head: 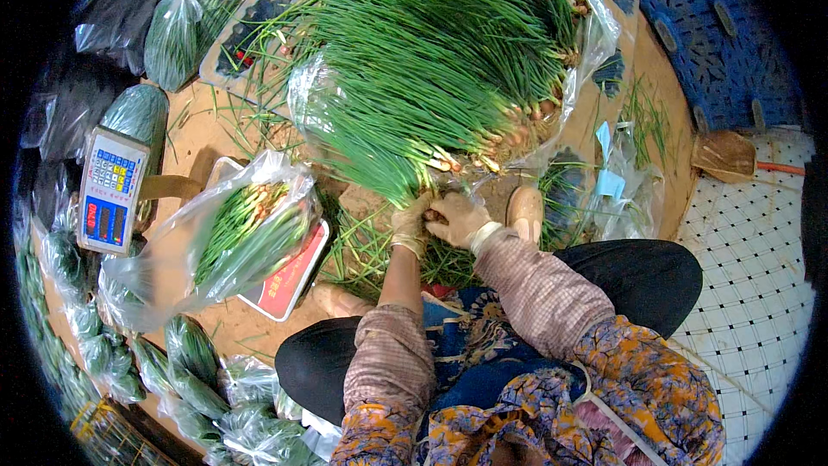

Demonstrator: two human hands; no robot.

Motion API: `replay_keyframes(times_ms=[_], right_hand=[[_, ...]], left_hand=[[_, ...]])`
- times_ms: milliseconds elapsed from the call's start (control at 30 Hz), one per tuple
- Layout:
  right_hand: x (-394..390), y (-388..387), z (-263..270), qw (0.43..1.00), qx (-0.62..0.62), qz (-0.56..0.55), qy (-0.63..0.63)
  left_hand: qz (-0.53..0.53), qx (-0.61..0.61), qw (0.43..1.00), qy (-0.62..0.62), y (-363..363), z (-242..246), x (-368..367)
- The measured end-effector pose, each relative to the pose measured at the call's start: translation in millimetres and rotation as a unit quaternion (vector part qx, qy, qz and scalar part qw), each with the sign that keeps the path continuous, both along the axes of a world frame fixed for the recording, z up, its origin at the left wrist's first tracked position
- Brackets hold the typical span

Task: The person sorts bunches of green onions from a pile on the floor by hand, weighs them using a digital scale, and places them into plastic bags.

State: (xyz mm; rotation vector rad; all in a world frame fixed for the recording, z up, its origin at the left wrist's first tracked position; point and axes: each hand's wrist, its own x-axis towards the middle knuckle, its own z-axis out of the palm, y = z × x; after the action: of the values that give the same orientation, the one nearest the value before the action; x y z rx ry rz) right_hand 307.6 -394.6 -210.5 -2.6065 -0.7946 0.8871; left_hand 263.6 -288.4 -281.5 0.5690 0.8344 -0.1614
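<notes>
My gloved left hand grips a few green onions close to their root ends, and their leaves run up and to the left. Right beside it, the gloved fingers of my right hand are closed at a small brownish bulb end. Just beyond both hands lies a large heap of green onions on clear plastic, its bulbs towards the right. Loose leaf trimmings litter the floor under my hands.
A digital scale's platform stands to the left, bearing an open plastic bag of green onions; its display is farther left. Filled bags line the left side. A blue plastic pallet and a brown scoop-like thing are at right.
</notes>
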Motion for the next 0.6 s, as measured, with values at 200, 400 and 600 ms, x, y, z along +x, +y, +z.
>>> replay_keyframes(times_ms=[200,400,600], right_hand=[[55,11,-20,0.947,0.172,-0.268,0.049],[52,38,-17,0.996,-0.007,-0.088,-0.005],[23,49,30,0.981,-0.108,0.015,0.16]], left_hand=[[0.031,0.036,0.998,-0.038,8,1,-5],[0.014,-0.089,0.995,-0.033,22,13,-9],[0.011,-0.13,0.991,-0.031,21,3,-25]])
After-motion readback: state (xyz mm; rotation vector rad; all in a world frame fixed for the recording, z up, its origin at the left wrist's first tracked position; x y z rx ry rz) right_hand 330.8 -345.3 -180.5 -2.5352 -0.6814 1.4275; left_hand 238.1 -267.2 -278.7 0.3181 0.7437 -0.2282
